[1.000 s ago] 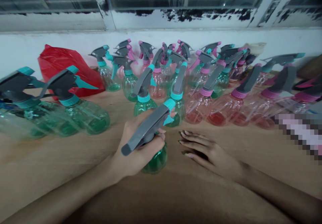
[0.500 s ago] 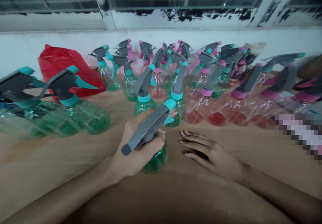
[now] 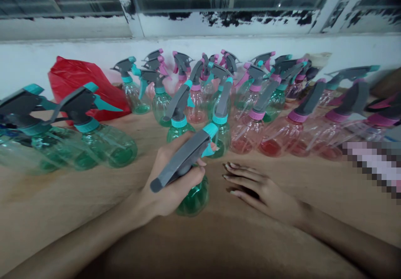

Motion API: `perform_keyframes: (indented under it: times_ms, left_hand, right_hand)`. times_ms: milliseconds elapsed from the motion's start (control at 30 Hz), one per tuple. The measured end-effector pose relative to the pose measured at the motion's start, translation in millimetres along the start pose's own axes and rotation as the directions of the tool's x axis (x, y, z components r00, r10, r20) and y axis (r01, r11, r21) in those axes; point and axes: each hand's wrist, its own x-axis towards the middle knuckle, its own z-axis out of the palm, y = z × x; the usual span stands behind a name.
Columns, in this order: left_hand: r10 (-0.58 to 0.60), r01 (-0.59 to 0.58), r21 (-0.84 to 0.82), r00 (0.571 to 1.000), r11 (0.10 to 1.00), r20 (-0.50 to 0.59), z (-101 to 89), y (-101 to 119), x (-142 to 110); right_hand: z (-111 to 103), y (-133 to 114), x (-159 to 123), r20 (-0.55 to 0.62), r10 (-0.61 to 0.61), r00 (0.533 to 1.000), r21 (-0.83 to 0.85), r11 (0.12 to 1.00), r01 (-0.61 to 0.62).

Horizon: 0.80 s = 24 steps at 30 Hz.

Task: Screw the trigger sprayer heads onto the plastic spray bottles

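My left hand (image 3: 175,178) is wrapped round the neck of a green spray bottle (image 3: 194,197) with a grey and turquoise trigger head. The bottle's base looks to be on the table, and its nozzle points away to the right. Its collar is hidden by my fingers. My right hand (image 3: 261,187) lies on the wooden table (image 3: 250,237) just right of that bottle, palm down, fingers stretched out, holding nothing. Right beyond my left hand stand two turquoise-collared spray bottles, one green (image 3: 180,129) and one paler (image 3: 222,139).
Several pink spray bottles (image 3: 271,143) line the right side. More green ones (image 3: 120,151) stand at the left. A red plastic bag (image 3: 84,82) sits behind them, near the white wall (image 3: 94,53). A blurred-out pinkish item (image 3: 376,160) lies at the right edge.
The held spray bottle's trigger head has shifted very slightly with my left hand. My right hand and the other bottles stay where they were.
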Motion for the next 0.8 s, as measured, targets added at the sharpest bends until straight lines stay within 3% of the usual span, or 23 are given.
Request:
perform_keyframes:
  times_ms: [300,500,800]
  left_hand:
    - [-0.083,0.085,0.108,0.996,0.991,-0.022,-0.4,3.7,-2.5]
    - [0.003,0.002,0.112,0.999,0.994,-0.044,-0.9,3.1,-1.6]
    - [-0.034,0.051,0.148,0.993,0.988,-0.116,7.5,1.7,-5.8]
  right_hand:
    - [0.5,1.3,0.0,-0.005,-0.010,1.000,0.028,1.000,0.010]
    - [1.0,2.3,-0.6,0.017,0.005,1.000,0.007,1.000,-0.005]
    - [0.8,0.6,0.4,0.002,0.017,1.000,0.024,1.000,-0.017]
